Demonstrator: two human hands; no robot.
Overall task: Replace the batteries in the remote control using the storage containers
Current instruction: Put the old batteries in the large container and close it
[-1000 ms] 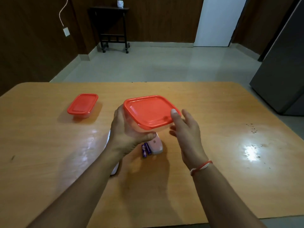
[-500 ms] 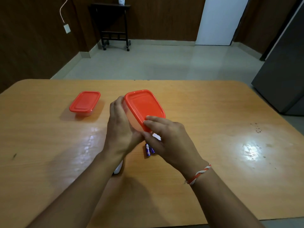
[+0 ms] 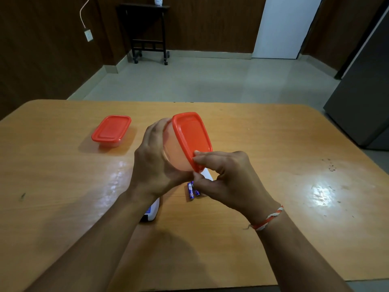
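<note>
My left hand grips a clear storage container above the table, tilted with its red lid facing right. My right hand pinches the lid's near corner with thumb and fingertips. Under the hands lie two purple batteries and a white piece, mostly hidden. The white remote control peeks out below my left wrist. A second, smaller container with a red lid stands shut on the table at the left.
The wooden table has a glare patch and dark specks on its right side. Beyond it lie a bare floor, a dark side table by the far wall, a white door and a grey cabinet at the right.
The container has tipped from level to tilted on its side. My right hand came off the lid's far edge and closed on its near corner.
</note>
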